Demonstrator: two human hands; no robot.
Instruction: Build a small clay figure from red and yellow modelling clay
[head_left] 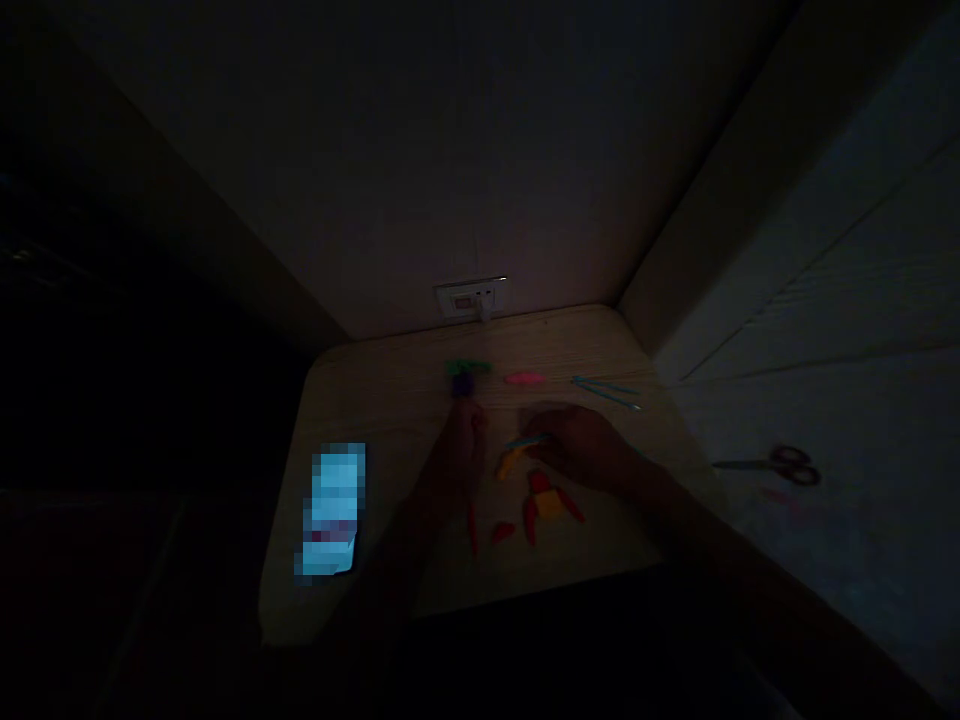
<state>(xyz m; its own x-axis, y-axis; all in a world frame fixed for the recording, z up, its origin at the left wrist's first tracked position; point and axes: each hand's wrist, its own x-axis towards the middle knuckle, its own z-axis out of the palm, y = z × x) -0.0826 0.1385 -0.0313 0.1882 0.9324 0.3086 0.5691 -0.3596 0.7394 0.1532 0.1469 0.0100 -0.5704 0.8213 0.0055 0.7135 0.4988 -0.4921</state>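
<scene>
The light is very dim and details are smeared. My left hand point(468, 430) is closed just below a dark purple lump point(463, 384) and a green piece point(469, 367); whether it grips anything is hidden. My right hand point(576, 440) is closed on a thin blue stick point(528, 440). Against that stick lies a curved orange piece point(513, 461), like modelling clay. Below the hands is a small figure-like shape with an orange-yellow body point(550, 503), a red top point(538, 481) and red strips point(530, 522) at its sides. A loose red lump point(502, 532) and a red strip point(472, 527) lie left of it.
A pink spindle-shaped piece point(525, 378) and thin blue sticks point(604, 390) lie toward the back of the wooden table point(390, 370). At the left, a lit phone point(334, 510) rests. Scissors point(787, 466) are off to the right. A wall socket point(466, 300) holds a plug.
</scene>
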